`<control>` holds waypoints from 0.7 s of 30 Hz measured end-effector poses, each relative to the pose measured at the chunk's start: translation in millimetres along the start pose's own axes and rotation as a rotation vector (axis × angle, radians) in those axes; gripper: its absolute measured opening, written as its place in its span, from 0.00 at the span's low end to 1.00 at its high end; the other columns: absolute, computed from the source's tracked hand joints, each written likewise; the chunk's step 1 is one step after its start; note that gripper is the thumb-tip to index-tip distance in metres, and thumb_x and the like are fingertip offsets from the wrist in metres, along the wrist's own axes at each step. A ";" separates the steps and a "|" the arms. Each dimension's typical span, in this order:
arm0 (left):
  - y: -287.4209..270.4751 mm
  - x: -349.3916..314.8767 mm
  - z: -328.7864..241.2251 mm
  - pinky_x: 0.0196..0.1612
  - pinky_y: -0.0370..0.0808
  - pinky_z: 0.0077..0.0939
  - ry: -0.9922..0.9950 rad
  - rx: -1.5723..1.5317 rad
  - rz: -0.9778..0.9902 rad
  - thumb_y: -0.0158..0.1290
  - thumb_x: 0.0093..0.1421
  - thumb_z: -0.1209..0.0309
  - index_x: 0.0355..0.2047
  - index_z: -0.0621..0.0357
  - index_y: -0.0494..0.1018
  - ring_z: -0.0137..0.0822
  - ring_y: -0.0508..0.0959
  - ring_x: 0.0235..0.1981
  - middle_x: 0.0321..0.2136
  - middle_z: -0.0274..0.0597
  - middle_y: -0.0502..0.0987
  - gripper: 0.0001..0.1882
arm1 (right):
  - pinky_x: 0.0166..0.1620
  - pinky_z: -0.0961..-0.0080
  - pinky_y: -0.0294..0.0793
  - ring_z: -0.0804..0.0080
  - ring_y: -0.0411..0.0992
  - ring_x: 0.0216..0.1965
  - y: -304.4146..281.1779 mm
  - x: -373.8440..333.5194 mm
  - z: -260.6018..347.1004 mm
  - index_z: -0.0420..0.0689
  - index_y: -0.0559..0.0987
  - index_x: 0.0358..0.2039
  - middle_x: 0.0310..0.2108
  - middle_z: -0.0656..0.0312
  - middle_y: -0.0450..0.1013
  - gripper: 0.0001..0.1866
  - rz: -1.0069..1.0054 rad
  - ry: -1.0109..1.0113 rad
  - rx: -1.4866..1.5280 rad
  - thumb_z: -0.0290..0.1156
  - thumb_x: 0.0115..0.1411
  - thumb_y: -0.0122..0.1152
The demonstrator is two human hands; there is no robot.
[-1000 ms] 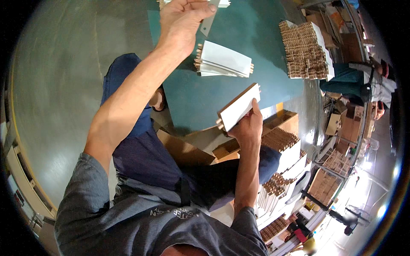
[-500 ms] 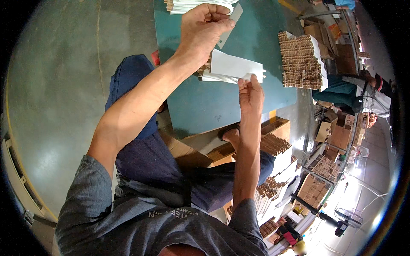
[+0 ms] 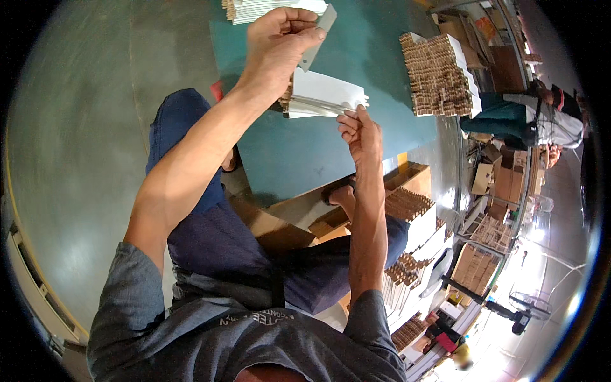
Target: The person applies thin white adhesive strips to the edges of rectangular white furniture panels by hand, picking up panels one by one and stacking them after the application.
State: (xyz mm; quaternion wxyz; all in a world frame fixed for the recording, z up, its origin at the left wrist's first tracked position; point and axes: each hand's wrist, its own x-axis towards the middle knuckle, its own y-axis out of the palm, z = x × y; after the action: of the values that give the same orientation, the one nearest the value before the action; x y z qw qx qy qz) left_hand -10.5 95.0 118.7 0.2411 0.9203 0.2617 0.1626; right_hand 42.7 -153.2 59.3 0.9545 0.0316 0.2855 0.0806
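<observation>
My left hand (image 3: pixel 280 44) pinches a thin grey-green flat strip (image 3: pixel 317 38) between thumb and fingers. The strip is held tilted above the table, and a small hole shows near its lower end. Below it lies a small stack of white flat pieces (image 3: pixel 328 88), with brown layered ends at its left and narrow tips sticking out at its right. My right hand (image 3: pixel 363 137) is closed at the stack's near right corner, thumb and forefinger on the edge of a white piece. How many pieces it grips cannot be made out.
The green table (image 3: pixel 299 159) carries a tall brown-edged stack (image 3: pixel 439 76) at right and more white pieces (image 3: pixel 273 9) at the far edge. Beside my right leg are open cardboard boxes (image 3: pixel 407 181) and further white stacks (image 3: pixel 407 280). A person (image 3: pixel 534 121) stands near shelving.
The white piece that was raised and tilted over the stack in my right hand now lies lower, nearly flush with it. The whole view has shifted slightly; my left hand still holds the strip.
</observation>
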 end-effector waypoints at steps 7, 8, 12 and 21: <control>6.9 -3.1 10.3 0.52 0.72 0.27 -0.202 0.057 0.182 0.56 0.63 0.72 0.49 0.69 0.73 0.32 0.77 0.44 0.41 0.44 0.78 0.16 | 0.21 0.85 0.62 0.81 0.67 0.21 -20.2 -73.7 -2.9 0.35 0.76 0.45 0.31 0.58 0.78 0.16 -0.016 -0.200 0.014 0.36 0.68 0.55; 10.1 -3.3 14.4 0.53 0.71 0.28 -0.247 0.043 0.207 0.55 0.64 0.72 0.50 0.70 0.73 0.33 0.76 0.45 0.42 0.45 0.77 0.17 | 0.22 0.85 0.63 0.81 0.68 0.21 -28.2 -95.0 -2.9 0.35 0.76 0.46 0.31 0.58 0.78 0.16 -0.052 -0.241 0.050 0.36 0.68 0.55; 19.7 -16.6 24.4 0.49 0.70 0.23 -0.360 0.319 0.331 0.53 0.65 0.72 0.51 0.67 0.73 0.32 0.74 0.44 0.42 0.40 0.76 0.16 | 0.24 0.85 0.67 0.82 0.70 0.22 -96.2 -192.9 -14.1 0.35 0.77 0.46 0.31 0.59 0.79 0.12 -0.258 -0.450 0.257 0.31 0.68 0.54; 21.9 -50.4 56.0 0.41 0.66 0.20 -0.540 0.339 0.552 0.56 0.65 0.71 0.51 0.63 0.73 0.23 0.71 0.39 0.41 0.33 0.76 0.15 | 0.25 0.83 0.65 0.78 0.67 0.22 -266.6 -362.3 -209.4 0.38 0.76 0.45 0.29 0.63 0.74 0.12 -1.058 -0.216 0.555 0.32 0.65 0.58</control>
State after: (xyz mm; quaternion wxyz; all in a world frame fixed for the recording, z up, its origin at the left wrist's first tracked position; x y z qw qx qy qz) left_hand -18.7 30.3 75.1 0.0937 0.9921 -0.0444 -0.0711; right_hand -334.9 -475.0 51.7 0.8447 0.1410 0.1742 -0.4860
